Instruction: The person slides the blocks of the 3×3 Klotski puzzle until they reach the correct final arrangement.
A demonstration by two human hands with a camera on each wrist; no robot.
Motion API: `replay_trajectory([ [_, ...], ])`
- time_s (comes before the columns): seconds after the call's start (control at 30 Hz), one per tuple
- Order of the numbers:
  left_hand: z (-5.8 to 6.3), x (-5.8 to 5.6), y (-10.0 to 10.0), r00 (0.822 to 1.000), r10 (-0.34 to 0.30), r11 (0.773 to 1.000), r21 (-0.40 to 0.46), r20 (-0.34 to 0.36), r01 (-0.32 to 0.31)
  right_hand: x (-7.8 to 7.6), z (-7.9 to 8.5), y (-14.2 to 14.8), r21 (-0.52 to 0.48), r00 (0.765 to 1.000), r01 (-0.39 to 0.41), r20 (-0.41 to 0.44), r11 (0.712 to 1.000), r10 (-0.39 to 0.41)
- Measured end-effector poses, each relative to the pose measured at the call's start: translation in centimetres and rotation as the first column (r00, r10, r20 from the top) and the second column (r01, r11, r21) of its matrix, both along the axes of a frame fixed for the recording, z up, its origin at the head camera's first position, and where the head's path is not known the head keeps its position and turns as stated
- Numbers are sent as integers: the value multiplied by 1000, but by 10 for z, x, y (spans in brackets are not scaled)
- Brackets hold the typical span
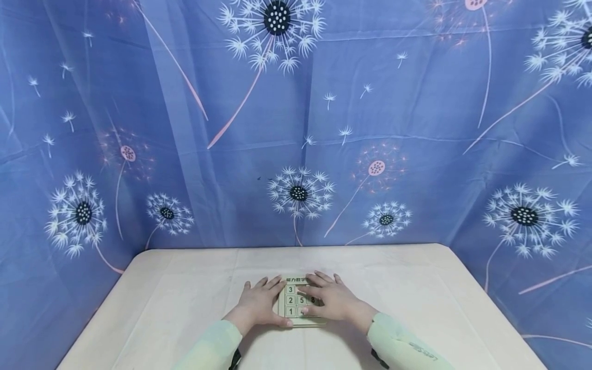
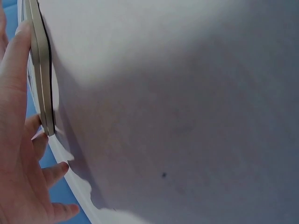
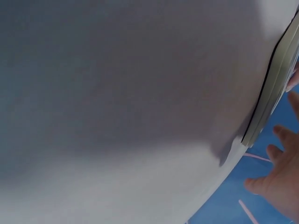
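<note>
A pale yellow-green number slide puzzle [image 1: 307, 322] lies flat on the table, with printed characters along its far edge. Number tiles including 3, 2, 5, 8 and 1 show on it. My left hand [image 1: 260, 303] rests at its left side, thumb along the near edge and fingers spread toward the far left corner. Over the right part lies my right hand [image 1: 336, 300], fingers stretched across the tiles and covering several. The left wrist view shows the puzzle's side [image 2: 45, 79] beside the thumb. From the right wrist, its edge [image 3: 268, 93] appears near my spread fingers.
The white table [image 1: 393, 277] extends around the puzzle, with rounded far corners. A blue curtain [image 1: 240, 216] printed with dandelions hangs behind it and along both sides. A small dark spot [image 2: 164, 175] marks the tabletop in the left wrist view.
</note>
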State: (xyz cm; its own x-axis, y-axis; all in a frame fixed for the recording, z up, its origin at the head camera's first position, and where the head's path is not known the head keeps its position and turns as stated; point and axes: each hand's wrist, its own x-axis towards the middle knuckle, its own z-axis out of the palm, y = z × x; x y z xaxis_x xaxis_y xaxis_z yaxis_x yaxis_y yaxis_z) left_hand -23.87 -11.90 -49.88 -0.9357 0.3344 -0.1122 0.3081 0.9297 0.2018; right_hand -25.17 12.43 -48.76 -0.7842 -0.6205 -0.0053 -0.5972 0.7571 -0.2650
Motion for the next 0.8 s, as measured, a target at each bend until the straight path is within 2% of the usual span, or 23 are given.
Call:
replay_trajectory([
  [0.47, 0, -1, -1, 1000, 3, 1000, 0, -2, -3, 2, -2, 18, -15, 999, 8, -35, 1000, -8],
  [0.8, 5, 4, 1, 1000, 15, 1000, 18, 3, -16, 5, -5, 32, -23, 999, 19, -47, 1000, -20],
])
